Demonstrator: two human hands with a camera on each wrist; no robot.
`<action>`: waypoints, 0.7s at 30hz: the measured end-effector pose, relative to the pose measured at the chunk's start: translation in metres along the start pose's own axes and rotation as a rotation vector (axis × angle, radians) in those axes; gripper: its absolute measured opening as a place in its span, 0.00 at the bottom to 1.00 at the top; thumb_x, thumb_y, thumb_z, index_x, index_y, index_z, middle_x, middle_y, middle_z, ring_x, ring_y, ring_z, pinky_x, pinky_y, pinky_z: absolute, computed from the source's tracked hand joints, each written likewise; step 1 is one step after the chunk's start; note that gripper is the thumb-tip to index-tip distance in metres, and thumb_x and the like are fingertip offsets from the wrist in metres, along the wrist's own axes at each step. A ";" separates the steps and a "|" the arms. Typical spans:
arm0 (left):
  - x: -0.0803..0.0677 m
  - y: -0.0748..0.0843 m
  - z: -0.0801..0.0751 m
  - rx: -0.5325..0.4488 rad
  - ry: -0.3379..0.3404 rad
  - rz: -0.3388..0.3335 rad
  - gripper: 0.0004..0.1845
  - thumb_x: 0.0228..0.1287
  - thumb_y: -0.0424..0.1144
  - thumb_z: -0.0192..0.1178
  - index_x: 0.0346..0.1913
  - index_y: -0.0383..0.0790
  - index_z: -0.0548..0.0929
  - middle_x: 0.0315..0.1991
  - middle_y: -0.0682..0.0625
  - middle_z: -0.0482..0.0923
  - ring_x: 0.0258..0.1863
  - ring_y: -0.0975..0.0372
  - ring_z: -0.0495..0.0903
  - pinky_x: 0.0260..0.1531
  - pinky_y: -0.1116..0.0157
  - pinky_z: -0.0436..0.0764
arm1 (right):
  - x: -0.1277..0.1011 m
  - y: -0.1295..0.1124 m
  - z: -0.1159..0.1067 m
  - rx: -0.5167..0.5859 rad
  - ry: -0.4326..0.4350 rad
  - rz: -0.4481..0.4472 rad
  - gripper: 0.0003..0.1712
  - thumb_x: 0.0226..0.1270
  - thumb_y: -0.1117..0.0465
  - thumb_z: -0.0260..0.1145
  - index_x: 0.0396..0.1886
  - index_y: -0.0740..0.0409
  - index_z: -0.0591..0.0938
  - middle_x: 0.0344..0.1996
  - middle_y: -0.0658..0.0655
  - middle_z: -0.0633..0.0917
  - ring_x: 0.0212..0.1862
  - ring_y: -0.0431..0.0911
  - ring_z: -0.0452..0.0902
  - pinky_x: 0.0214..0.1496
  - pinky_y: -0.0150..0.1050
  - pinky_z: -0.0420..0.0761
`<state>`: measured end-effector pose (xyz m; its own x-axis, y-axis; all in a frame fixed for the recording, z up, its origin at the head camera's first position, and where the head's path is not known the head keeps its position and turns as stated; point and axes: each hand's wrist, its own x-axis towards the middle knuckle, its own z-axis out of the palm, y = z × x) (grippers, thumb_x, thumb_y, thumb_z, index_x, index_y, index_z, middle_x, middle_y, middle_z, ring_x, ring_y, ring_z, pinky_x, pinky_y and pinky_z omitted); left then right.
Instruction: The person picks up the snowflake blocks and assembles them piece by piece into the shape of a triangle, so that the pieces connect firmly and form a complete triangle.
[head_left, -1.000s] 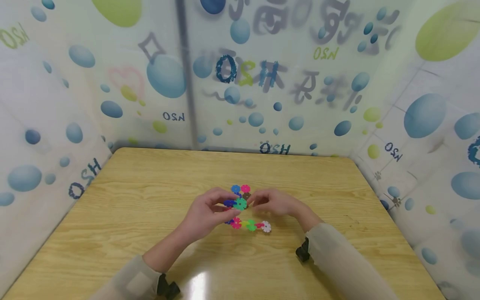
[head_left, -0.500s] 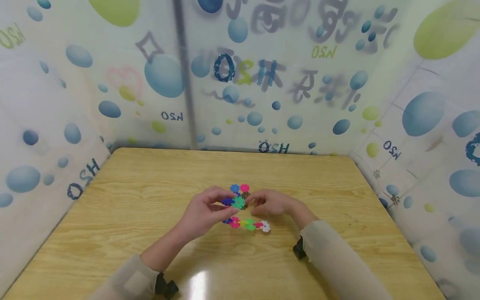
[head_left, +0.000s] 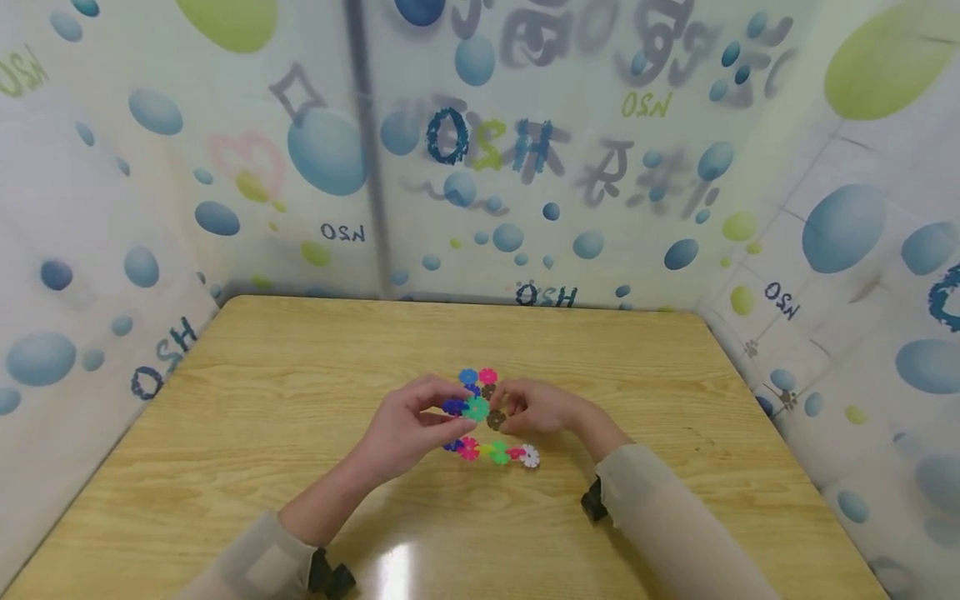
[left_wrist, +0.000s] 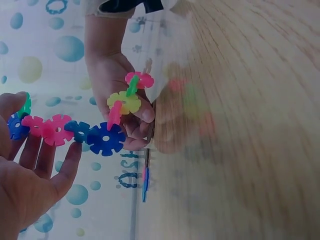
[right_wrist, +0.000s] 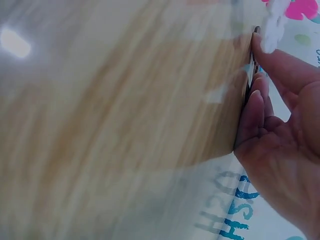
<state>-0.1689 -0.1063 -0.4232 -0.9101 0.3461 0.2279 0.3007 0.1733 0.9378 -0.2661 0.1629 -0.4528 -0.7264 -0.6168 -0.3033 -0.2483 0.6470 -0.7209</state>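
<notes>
Left hand pinched snowflake-disc chain, many discs already joined; right hand pinched brown disc beside grip, not yet attached.

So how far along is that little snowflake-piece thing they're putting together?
A good part looks built: a chain of joined coloured discs hangs between both hands, and a second row lies below them by the wooden table. In hand now: the left hand holds the chain while the right hand pinches a brown disc against it. How much remains cannot be told; no loose pieces show.
</notes>
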 end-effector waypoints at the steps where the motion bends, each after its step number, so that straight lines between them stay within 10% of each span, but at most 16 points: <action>1: 0.000 0.000 0.000 -0.001 0.001 -0.002 0.15 0.70 0.36 0.77 0.57 0.45 0.90 0.53 0.46 0.85 0.53 0.55 0.88 0.52 0.65 0.91 | 0.000 0.000 0.000 0.004 0.002 -0.003 0.14 0.78 0.59 0.72 0.58 0.44 0.83 0.42 0.53 0.81 0.43 0.48 0.75 0.47 0.43 0.76; 21: 0.001 0.003 0.005 -0.013 0.000 -0.032 0.14 0.70 0.37 0.77 0.56 0.47 0.90 0.53 0.48 0.86 0.52 0.55 0.87 0.52 0.66 0.91 | -0.034 -0.002 -0.002 0.180 0.286 -0.134 0.07 0.82 0.62 0.69 0.53 0.51 0.87 0.49 0.53 0.92 0.51 0.49 0.88 0.59 0.49 0.90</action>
<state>-0.1674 -0.1013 -0.4210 -0.9193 0.3406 0.1973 0.2673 0.1723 0.9481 -0.2426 0.1832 -0.4397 -0.8514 -0.5236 -0.0304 -0.2552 0.4641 -0.8482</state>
